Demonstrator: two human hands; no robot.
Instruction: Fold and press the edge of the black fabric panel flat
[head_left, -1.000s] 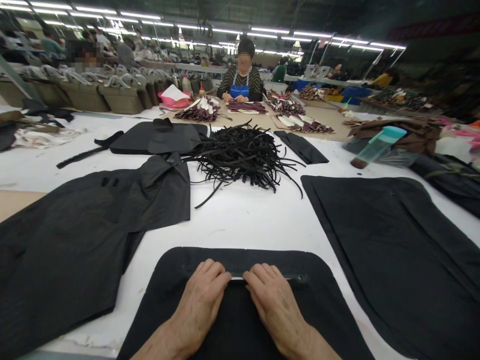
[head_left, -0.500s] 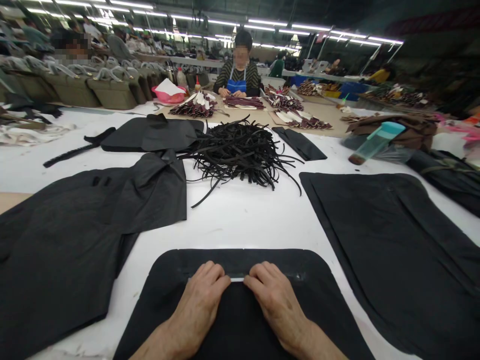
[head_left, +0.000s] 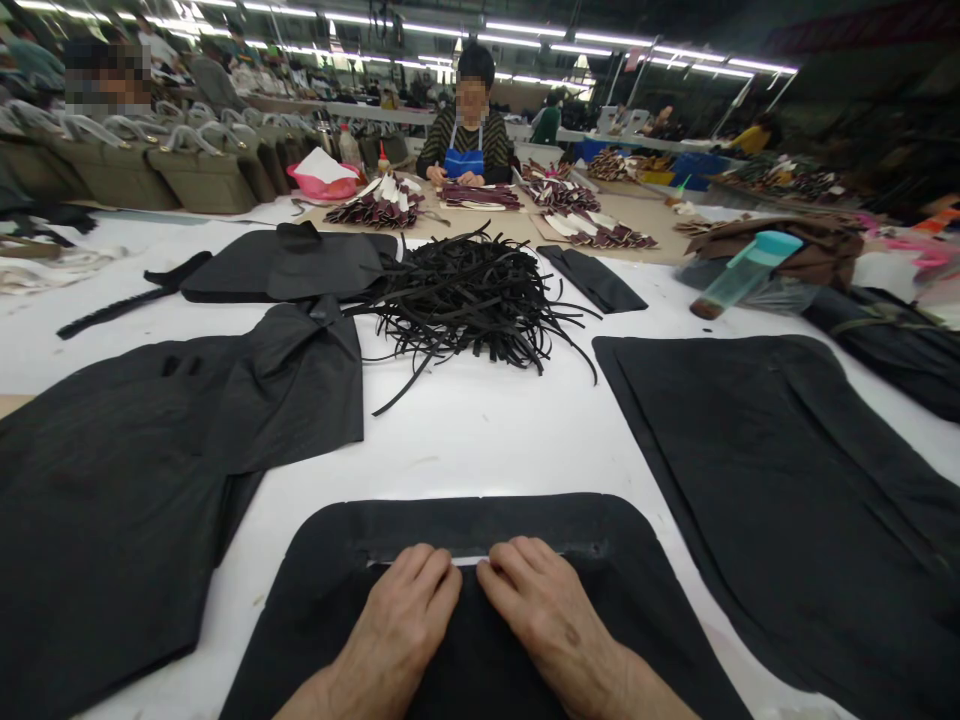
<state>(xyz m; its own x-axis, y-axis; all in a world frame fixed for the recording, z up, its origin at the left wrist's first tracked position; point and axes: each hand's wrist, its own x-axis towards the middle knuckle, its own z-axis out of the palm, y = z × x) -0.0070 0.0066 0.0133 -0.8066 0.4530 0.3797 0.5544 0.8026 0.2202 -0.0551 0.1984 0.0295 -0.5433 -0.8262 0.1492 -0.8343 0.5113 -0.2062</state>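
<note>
Head view of a white counter [head_left: 480,440] in a workshop. At the near edge lies a black rounded-corner fabric panel [head_left: 480,530], flat on the counter, with a thin pale strip [head_left: 469,560] running crosswise along a slot near its far edge. The left hand [head_left: 397,625] and the right hand [head_left: 536,610] rest palm-down on this panel, side by side and nearly touching, fingers curled, fingertips pressed at the pale strip; neither hand is closed around anything.

To the left lies a large stack of black fabric pieces [head_left: 135,470] with folded flaps; to the right, a second stack of large black panels [head_left: 787,470], well apart from the hands. Beyond the panel, across a bare stretch of counter, sits a tangled heap of narrow black straps [head_left: 472,295], with another dark folded panel [head_left: 289,265] just left of it and a small black rectangular piece [head_left: 592,280] to its right. A clear bottle with a teal cap [head_left: 739,275] lies tilted at the far right.

At the far side, a person in a striped top and blue apron [head_left: 469,150] sits at a tan surface with fanned maroon-and-white pieces [head_left: 382,205]. A row of olive-grey handbags [head_left: 187,170] stands at the far left.
</note>
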